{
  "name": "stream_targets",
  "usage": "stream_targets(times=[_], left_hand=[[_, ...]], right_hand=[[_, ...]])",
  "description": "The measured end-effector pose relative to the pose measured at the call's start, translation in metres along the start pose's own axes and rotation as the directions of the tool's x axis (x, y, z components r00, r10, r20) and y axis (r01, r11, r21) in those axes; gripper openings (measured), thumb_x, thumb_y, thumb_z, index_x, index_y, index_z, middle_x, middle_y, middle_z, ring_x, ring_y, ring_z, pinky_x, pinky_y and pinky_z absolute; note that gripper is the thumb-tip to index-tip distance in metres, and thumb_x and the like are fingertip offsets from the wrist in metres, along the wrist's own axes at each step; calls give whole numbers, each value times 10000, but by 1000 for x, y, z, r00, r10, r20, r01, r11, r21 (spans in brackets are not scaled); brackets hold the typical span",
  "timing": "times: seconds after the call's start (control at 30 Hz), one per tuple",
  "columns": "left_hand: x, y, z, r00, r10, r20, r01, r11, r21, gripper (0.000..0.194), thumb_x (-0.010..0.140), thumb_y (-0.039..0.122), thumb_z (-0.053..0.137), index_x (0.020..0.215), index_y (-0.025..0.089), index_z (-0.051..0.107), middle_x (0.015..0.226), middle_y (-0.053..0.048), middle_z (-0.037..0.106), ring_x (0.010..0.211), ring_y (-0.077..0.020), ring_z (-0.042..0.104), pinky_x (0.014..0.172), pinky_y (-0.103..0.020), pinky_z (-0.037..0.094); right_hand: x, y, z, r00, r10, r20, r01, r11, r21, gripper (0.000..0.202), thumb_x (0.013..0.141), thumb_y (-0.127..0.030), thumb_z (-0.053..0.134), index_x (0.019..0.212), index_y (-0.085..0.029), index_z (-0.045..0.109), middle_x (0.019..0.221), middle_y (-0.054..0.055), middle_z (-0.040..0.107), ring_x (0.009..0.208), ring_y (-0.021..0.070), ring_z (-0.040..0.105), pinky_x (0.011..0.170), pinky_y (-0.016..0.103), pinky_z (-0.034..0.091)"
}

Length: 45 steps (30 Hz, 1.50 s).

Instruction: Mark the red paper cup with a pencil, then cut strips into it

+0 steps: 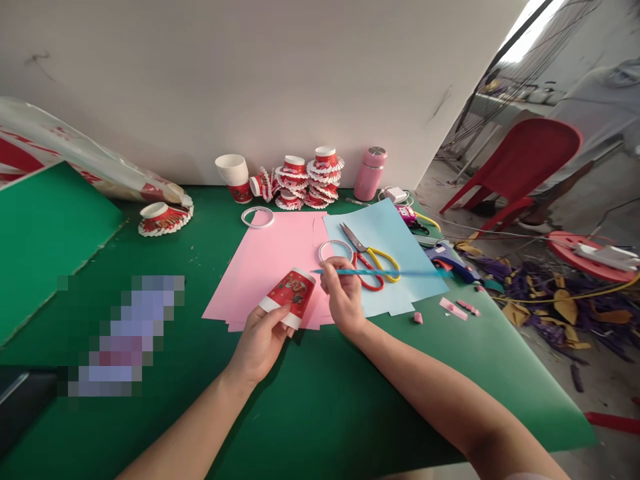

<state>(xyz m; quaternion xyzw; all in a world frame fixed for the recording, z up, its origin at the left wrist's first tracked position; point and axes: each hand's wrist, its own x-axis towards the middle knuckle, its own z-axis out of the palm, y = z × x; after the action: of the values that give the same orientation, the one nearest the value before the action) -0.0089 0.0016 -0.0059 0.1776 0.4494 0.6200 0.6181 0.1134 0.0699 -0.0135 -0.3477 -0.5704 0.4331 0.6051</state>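
My left hand [263, 340] is wrapped round a red paper cup [294, 292] with a printed pattern, tilted on its side above pink paper. Just right of the cup, my right hand [343, 293] pinches a long, thin blue stick [380, 272] that resembles a pencil. Its pointed end faces the cup, a little apart from it; the far end is blurred. Under and beyond my hands lie pink sheets [280, 247] and blue sheets [395, 233]. Scissors [355, 238] with red and yellow handles and a white tape ring [336, 251] rest on the paper.
At the back stand stacked cups [233, 170], several frilled red cups [325, 177] and a pink bottle [371, 173]. A second ring [257, 217] lies nearby. A glue gun [453, 261] sits by the right edge, beyond which are a red chair [525, 160] and a seated person.
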Motion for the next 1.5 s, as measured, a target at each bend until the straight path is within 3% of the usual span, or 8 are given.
stream_targets(times=[0.13,0.23,0.33,0.6,0.8,0.93,1.17,1.5], left_hand=[[-1,5,1,998,-64,15,65,994,-85,217,540,205,807,689,132,667,650,-26,640,602,-135,595,542,-221,501],[-3,9,4,994,-112,10,112,981,-161,307,529,166,794,819,150,695,760,-43,695,726,-179,654,651,-257,548],[-4,12,5,990,-139,21,140,972,-187,376,537,152,780,905,162,701,789,-46,705,767,-189,665,689,-261,550],[-7,6,0,986,-35,162,34,999,13,175,637,275,776,704,137,693,662,-40,625,588,-127,561,550,-227,483],[-6,5,4,999,18,45,-18,1000,17,204,578,244,802,611,130,636,575,-5,561,508,-90,479,486,-208,416],[-3,4,3,998,39,-53,-38,999,10,225,542,234,805,615,124,623,595,-11,583,523,-100,500,470,-212,392],[-1,-4,5,999,45,3,-45,993,106,232,591,237,779,757,128,658,653,-9,612,530,-88,478,460,-209,370],[-1,-5,5,998,46,49,-50,996,77,225,624,275,771,780,149,668,664,-1,597,548,-93,465,462,-218,361]], right_hand=[[3,0,-4,995,-75,-59,73,997,-38,256,946,-431,424,1029,-237,568,779,19,614,753,162,601,731,321,499],[1,-3,-6,994,-43,97,48,997,-58,302,918,-483,484,1087,-245,557,1143,91,639,1077,230,603,931,409,474],[-1,-4,-6,969,40,245,-39,999,-10,376,894,-535,503,1124,-238,528,1246,114,599,1104,253,609,910,419,506],[-2,-1,-5,972,37,231,-26,998,-53,327,912,-506,488,1082,-231,537,1153,105,646,1040,234,637,871,395,528],[1,5,-4,990,-43,131,47,999,-22,386,929,-518,444,1188,-237,499,1234,114,605,1136,225,583,941,408,480],[7,1,-7,999,-17,51,17,1000,-15,413,938,-532,403,1168,-228,563,1004,79,651,869,186,613,762,352,512],[7,-16,-4,975,131,181,-140,989,38,528,841,-664,470,790,-188,692,594,-4,485,554,123,452,526,264,418],[-10,-17,7,952,159,263,-186,979,81,363,827,-550,562,804,-189,599,602,-25,471,553,123,461,522,252,421]])
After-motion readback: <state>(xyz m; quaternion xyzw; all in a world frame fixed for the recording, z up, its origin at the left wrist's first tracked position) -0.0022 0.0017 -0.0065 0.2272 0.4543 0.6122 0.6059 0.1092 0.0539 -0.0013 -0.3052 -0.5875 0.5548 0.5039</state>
